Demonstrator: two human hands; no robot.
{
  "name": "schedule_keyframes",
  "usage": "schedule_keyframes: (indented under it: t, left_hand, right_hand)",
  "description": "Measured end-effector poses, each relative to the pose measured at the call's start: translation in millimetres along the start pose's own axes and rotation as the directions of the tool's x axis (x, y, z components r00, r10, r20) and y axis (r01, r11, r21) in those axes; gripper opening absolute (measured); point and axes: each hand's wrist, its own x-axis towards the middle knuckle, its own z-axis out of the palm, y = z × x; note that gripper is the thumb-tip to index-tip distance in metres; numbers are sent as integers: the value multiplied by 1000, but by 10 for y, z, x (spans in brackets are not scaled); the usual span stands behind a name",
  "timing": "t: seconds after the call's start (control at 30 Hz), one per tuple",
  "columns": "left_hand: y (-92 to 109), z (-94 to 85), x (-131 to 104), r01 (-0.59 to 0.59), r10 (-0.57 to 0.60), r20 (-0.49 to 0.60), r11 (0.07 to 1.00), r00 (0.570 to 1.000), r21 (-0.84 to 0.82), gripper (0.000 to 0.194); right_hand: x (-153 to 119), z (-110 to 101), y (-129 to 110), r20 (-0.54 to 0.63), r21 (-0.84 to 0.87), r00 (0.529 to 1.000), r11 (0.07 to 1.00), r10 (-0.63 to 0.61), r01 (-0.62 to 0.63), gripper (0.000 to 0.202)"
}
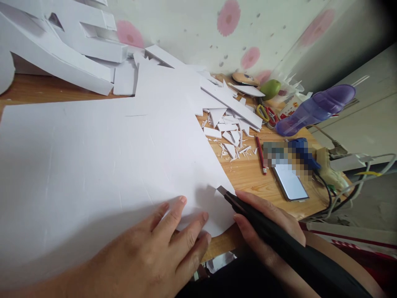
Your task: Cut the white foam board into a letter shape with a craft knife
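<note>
Sheet: large white sheet [93, 157] lies flat on the wood desk [248, 178], filling the near left and centre. Faint crease-like marks across it, plus one short dark line toward its far side.

Left hand [155, 248]: palm down on the near part of the sheet, fingers a bit spread, pointing far-right. Grip open, nothing held, fingertips resting on the paper.

Right hand [287, 223]: grip closed round a black cutter knife [279, 244], at the sheet's near right edge. Thumb and fingers on either side of the handle. Blade [221, 190] is out, angled far-left over the sheet just inside its right edge. Tip is at or just above the surface, can't tell which.

Far left: white cut and folded shapes [80, 78], partly curved. Far centre to right: white offcuts [229, 124] piled by the sheet, long strips and small slivers.

Right side of desk: red pencil [260, 153], phone [291, 182] with lit screen, purple bottle [316, 111] tilted in view, scissors [263, 113] with yellow handles, green fruit [271, 89]. Blurred patch just beyond the phone, contents unreadable. Cables [350, 190] at the desk's right edge. Wall [186, 25] behind has pink flower prints.
</note>
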Motion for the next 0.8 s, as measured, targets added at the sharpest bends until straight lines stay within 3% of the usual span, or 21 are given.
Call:
schedule_keyframes:
  t: [0.43,0.8]
  left_hand:
    - [-40,-14,11,-45,46,20,998,999,-43,30]
    - [10,-39,-26,22,-20,151,1000,988,-14,36]
  right_hand:
    - [23,-71,57,98,82,995,997,-17,9,36]
    - [-25,-76,117,85,78,992,993,-95,89,41]
